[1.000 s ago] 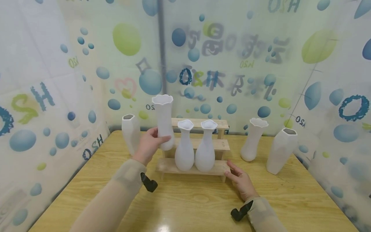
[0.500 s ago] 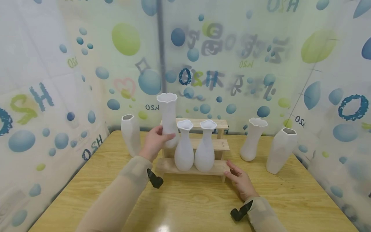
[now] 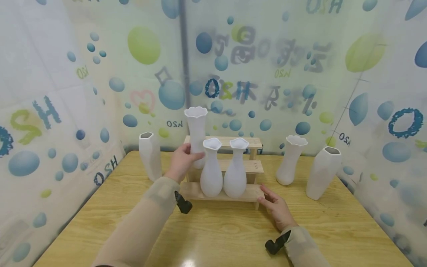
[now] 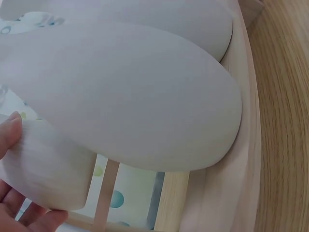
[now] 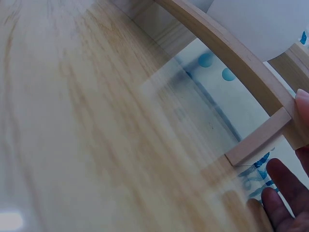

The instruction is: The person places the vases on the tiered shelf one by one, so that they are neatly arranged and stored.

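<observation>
My left hand [image 3: 181,161] grips a tall white vase [image 3: 197,129] with a scalloped rim, upright at the left part of a three-step wooden stand [image 3: 251,142]. In the left wrist view the base of the held vase [image 4: 48,164] shows beside the middle step, with fingers and thumb around it. Two white bottle-shaped vases with wavy rims, a left one [image 3: 211,174] and a right one [image 3: 235,178], stand side by side on the bottom step and partly hide the held vase. My right hand [image 3: 277,207] holds the bottom step's right end, thumb at its front corner.
At the right of the wooden table [image 3: 220,233] stand a scalloped white vase [image 3: 287,163] and a faceted white vase [image 3: 323,174]. Another faceted vase [image 3: 150,155] is left of the stand. A patterned curtain [image 3: 146,78] encloses the table's back and sides.
My left hand has carried the tall scalloped vase rightward and slightly farther back, in over the stand's left side. My right hand stays at the stand's right end.
</observation>
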Tool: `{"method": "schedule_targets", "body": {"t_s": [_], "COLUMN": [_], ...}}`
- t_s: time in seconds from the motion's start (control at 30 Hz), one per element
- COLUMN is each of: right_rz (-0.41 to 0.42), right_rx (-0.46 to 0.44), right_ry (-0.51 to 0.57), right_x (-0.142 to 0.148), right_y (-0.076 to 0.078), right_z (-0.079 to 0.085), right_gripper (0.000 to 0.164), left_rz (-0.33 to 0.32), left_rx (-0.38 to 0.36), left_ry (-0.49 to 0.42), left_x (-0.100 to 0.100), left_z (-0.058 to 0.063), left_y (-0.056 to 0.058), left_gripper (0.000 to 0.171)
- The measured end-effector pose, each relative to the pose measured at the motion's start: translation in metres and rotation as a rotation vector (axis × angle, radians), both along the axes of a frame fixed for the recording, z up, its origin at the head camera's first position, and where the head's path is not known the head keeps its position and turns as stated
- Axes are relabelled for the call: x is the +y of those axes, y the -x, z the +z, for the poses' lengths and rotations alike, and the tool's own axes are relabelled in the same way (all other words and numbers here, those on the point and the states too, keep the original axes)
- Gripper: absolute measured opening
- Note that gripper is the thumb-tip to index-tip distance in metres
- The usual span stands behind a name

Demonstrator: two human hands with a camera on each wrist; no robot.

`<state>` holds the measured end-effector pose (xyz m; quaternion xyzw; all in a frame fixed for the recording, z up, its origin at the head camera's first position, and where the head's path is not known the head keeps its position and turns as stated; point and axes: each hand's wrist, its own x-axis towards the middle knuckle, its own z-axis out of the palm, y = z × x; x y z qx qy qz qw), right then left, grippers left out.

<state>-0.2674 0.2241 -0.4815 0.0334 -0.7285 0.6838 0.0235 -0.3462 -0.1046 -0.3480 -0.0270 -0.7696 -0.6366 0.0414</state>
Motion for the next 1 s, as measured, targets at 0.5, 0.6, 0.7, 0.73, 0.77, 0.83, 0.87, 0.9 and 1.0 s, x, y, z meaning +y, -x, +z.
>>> {"method": "schedule_targets", "body": {"t_s": [0.5, 0.6, 0.7, 0.73, 0.77, 0.83, 0.87, 0.9, 1.0], "right_rz": [-0.015, -0.015, -0.017, -0.017, -0.016, -0.014, -0.013, -0.013, -0.012], "right_rx": [0.005, 0.007, 0.005, 0.005, 0.005, 0.005, 0.006, 0.004, 0.001], "right_ry": [-0.006, 0.001, 0.008, 0.01, 0.01, 0.01, 0.011, 0.012, 0.008], "right_x": [-0.001, -0.002, -0.002, -0.002, -0.002, -0.001, -0.001, -0.001, -0.001], "right_y": [-0.001, -0.001, 0.0, 0.0, 0.0, 0.0, 0.0, 0.0, 0.0], "right_z": [0.001, 0.0, -0.001, -0.001, -0.001, -0.001, -0.001, -0.001, 0.0], "right_gripper": [0.059, 0.058, 0.058, 0.058, 0.058, 0.058, 0.058, 0.058, 0.058], "left_rz": [0.001, -0.002, -0.011, -0.012, -0.01, -0.014, -0.017, -0.015, -0.017], "left_rx": [-0.004, -0.007, -0.011, -0.014, -0.016, -0.02, -0.022, -0.023, -0.024], "left_ry": [0.037, 0.041, 0.051, 0.058, 0.067, 0.076, 0.079, 0.087, 0.088], "left_x": [0.014, 0.016, 0.018, 0.018, 0.019, 0.019, 0.02, 0.02, 0.02], "left_z": [0.001, 0.0, 0.0, 0.0, 0.0, 0.0, 0.0, 0.0, -0.001], "left_y": [0.007, 0.008, 0.009, 0.009, 0.009, 0.009, 0.009, 0.009, 0.01], "left_gripper": [0.051, 0.051, 0.05, 0.05, 0.05, 0.051, 0.051, 0.051, 0.052]}}
